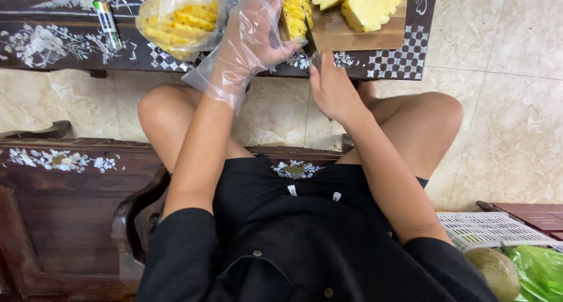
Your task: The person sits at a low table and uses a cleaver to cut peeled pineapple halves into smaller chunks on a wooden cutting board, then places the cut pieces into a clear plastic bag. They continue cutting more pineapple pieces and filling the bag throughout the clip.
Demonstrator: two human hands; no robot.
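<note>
Single head cam, pointing steeply down from the seated person's own viewpoint, close over lap and forearms, bench [375, 61] edge along frame top.

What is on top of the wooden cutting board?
On the cutting board lie peeled pineapple pieces. The gloved left hand holds another piece at its edge. The board's far part is out of frame.

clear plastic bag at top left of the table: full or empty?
Partly full. The clear plastic bag on the dark inlaid table shows yellow pineapple pieces through its film; its mouth is out of frame.
</note>
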